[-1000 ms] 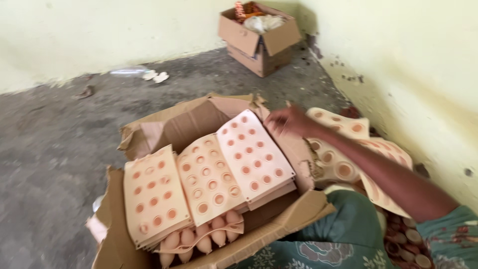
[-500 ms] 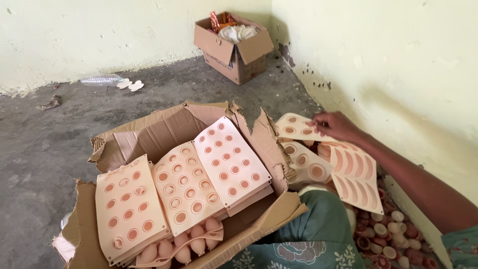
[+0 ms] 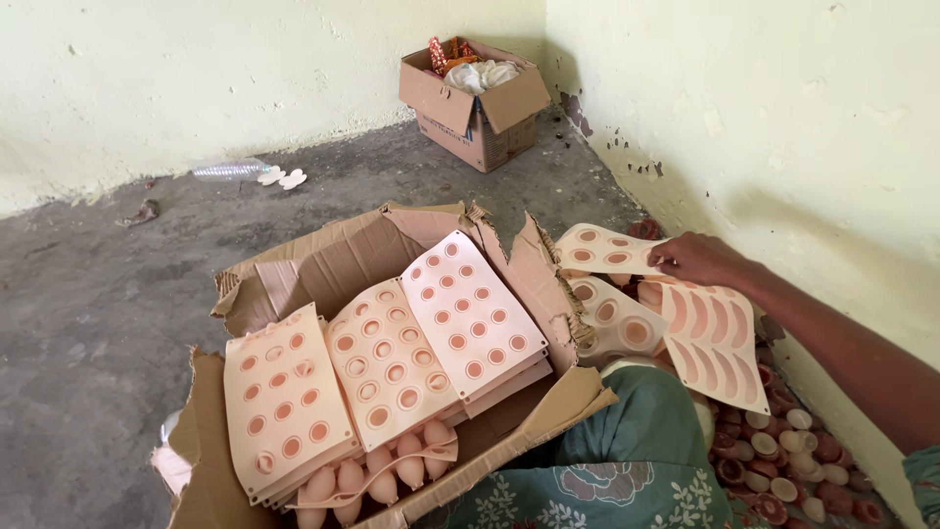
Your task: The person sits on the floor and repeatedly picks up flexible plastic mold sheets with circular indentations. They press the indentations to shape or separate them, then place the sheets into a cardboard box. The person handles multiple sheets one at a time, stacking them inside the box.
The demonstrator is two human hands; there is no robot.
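Right hand (image 3: 697, 261) pinches the near edge of a mould sheet (image 3: 605, 249); sheet stretches leftward toward the box (image 3: 534, 284).

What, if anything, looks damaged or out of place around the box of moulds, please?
The big cardboard box is torn and ragged along its flaps. A plastic bottle lies on its side on the floor by the far wall, with scraps beside it. The wall paint is chipped near the corner.

Right arm (image 3: 842, 343) bare to elbow; green garment (image 3: 636, 441) over knee — floral print (white, maroon) at hem.
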